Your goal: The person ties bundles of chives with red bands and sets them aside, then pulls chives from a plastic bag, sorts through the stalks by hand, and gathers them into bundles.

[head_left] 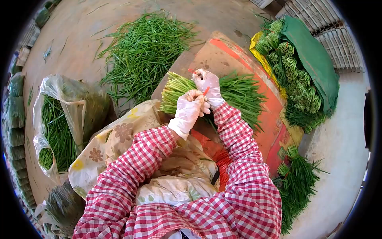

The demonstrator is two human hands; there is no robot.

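Note:
A bunch of green chives (242, 95) lies across the cardboard in front of me, its pale cut ends at the left. Over its middle, my left hand (187, 113), in a thin white glove, pinches a red tie strip (206, 91) whose end sticks up from the fingers. My right hand (208, 85), gloved too, is just beyond the left and touches it. Its fingers are closed on another red end of the strip. How far the strip goes around the bunch is hidden by my hands.
A loose chive heap (147, 51) lies on the floor ahead. At left stands a plastic bag of chives (57, 131). Stacked bunches (292, 71) under a green cloth (312, 63) are at right, near grey crates (338, 47). Another bunch (296, 183) lies closer, beside the red-printed cardboard (223, 51).

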